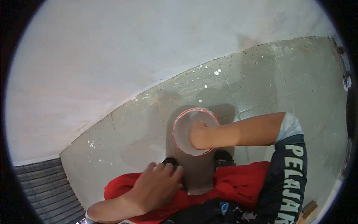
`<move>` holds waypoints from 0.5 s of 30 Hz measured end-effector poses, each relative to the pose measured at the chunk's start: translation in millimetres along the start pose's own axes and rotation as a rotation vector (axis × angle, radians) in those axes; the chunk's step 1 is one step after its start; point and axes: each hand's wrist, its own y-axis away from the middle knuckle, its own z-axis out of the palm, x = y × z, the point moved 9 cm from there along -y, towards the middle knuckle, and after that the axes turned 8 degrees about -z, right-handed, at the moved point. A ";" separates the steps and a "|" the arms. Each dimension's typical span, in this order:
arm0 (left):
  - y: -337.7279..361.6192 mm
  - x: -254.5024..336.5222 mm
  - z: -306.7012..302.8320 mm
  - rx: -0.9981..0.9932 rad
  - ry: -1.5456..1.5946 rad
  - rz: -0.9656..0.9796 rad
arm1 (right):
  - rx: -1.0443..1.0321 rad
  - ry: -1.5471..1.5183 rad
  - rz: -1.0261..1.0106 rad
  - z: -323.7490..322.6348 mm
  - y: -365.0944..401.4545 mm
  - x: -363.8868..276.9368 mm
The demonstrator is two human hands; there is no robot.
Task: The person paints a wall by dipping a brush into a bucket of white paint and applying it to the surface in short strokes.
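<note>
A round bucket [175, 128] with a red-edged rim stands on the floor between my feet. Its inside looks pale grey. My right hand [199, 136] reaches down into it from the right, wrist bent over the rim. The fingers appear curled, and whatever they hold is hidden below the hand. Over my knee in red cloth [238, 181], my left hand [160, 183] hangs with its fingers loosely apart and nothing in them.
A whitish wall [97, 63] rises ahead and to the left. White paint drops [217, 72] spot the grey tiled floor [257, 89]. At the lower left lies a dark ribbed panel [48, 186]. A piece of wood [308, 210] shows at the lower right.
</note>
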 end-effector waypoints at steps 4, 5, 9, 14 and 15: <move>-4.4 -33.4 -40.6 -0.005 0.102 -0.175 | -0.090 -0.018 0.026 -12.1 -15.8 15.6; 5.8 -52.7 -54.5 0.051 0.130 -0.318 | -0.150 0.000 0.011 -6.8 -21.4 14.6; 72.1 -126.0 -64.0 -0.181 0.082 -0.938 | -0.442 0.166 -0.092 29.3 -49.2 1.2; 171.7 -192.3 31.7 -0.817 0.256 -1.318 | -0.530 0.256 -0.189 43.0 -65.0 -19.0; 183.0 -195.2 53.8 -0.774 0.568 -1.339 | -0.497 0.244 -0.185 40.0 -65.3 -19.5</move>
